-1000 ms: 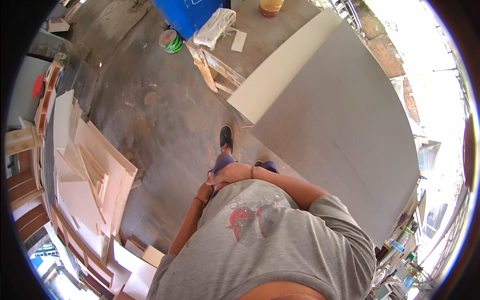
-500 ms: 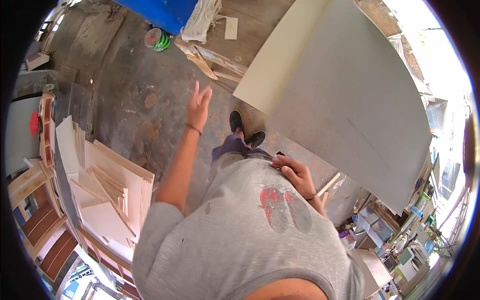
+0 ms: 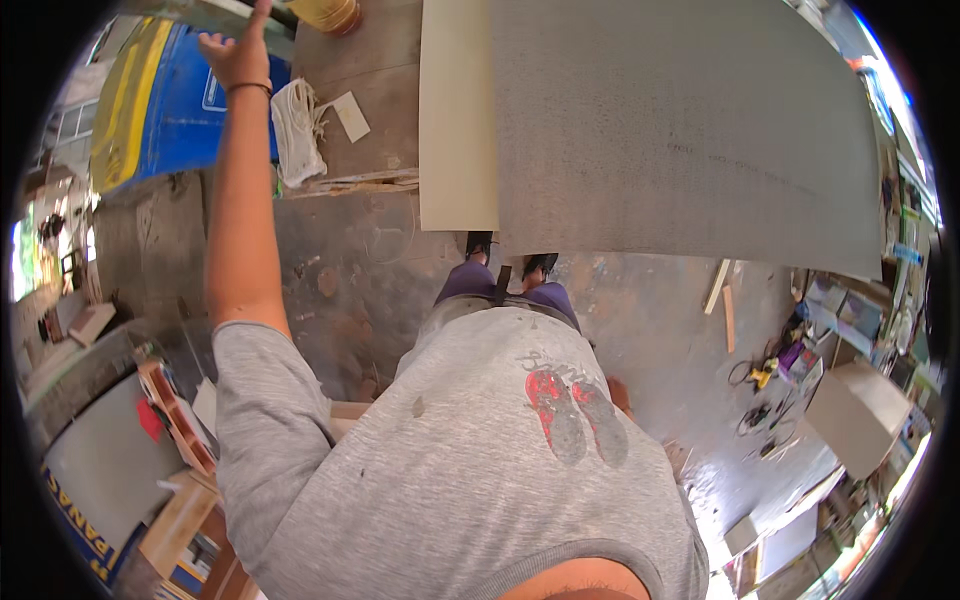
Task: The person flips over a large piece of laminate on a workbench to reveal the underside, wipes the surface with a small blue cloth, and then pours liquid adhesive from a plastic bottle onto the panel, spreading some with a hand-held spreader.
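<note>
My left hand (image 3: 238,58) is stretched out far ahead on the left, fingers apart and holding nothing that I can see. Below and beside it is a large blue and yellow container (image 3: 180,105). A bundle of white knitted fabric (image 3: 297,135) lies nearby at the edge of a worn wooden table (image 3: 375,75). Only a sliver of skin by my right side, perhaps my right hand (image 3: 621,396), shows past the grey shirt; its fingers are hidden. Ahead of me a wide grey sheet (image 3: 680,130) with a pale cream strip (image 3: 458,120) along its left side lies on the table.
A small pale card (image 3: 350,117) and a yellow tub (image 3: 330,12) are on the table. Two wooden sticks (image 3: 717,287) lie on the floor at right, near cluttered tools and a box (image 3: 858,418). Wooden shelving (image 3: 178,420) stands at left.
My body has turned left and come nearer the table. My left arm has reached out farther ahead and left. My right hand has dropped from my waist, mostly out of sight.
</note>
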Tool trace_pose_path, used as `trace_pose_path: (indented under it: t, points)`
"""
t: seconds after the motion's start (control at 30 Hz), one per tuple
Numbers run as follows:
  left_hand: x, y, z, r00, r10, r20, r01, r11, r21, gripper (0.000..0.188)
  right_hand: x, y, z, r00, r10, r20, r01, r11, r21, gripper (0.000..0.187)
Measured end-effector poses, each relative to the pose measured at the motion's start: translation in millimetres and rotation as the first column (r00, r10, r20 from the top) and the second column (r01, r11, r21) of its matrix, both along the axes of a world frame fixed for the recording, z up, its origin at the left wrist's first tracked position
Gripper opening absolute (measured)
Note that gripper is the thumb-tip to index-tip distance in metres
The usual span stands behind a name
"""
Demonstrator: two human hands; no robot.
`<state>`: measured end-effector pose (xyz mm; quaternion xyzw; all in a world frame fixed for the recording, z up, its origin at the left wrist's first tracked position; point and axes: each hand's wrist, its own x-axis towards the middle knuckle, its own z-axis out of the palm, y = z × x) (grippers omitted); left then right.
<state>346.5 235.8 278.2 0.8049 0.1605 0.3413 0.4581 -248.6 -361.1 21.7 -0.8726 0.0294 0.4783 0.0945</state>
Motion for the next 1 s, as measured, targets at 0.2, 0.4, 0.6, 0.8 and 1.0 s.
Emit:
trace_pose_path:
  t: [0.2, 0.4, 0.6, 0.8, 1.0]
  points:
    - [63.0, 48.4, -24.9, 0.987, -0.096, -0.131, 0.107, 0.991, 0.08, 0.1, -51.9, 64.8, 32.1, 0.548, -0.833, -0.081, 0.837, 0.544, 0.066, 0.033]
    - [89.5, 36.1, -46.2, 0.969, -0.196, 0.151, 0.174, 0.973, 0.149, 0.124, -7.3, 123.3, 58.6, 0.282, -0.959, 0.013, 0.933, 0.277, 0.229, 0.032]
    - [113.3, 17.0, -37.8, 0.886, -0.428, 0.178, 0.436, 0.9, -0.006, 0.097, 46.2, 149.4, 66.7, 0.151, -0.98, 0.129, 0.908, 0.189, 0.373, 0.032]
    - [65.4, -18.7, -11.4, 0.898, -0.41, 0.157, 0.377, 0.904, 0.204, 0.077, 117.5, 157.4, 96.1, 0.061, -0.966, 0.253, 0.76, 0.209, 0.615, 0.026]
    - [-15.6, -83.1, 56.7, 0.768, -0.62, 0.16, 0.506, 0.741, 0.441, 0.07, 247.7, 177.2, 188.7, 0.196, -0.94, 0.28, 0.357, 0.335, 0.872, 0.023]
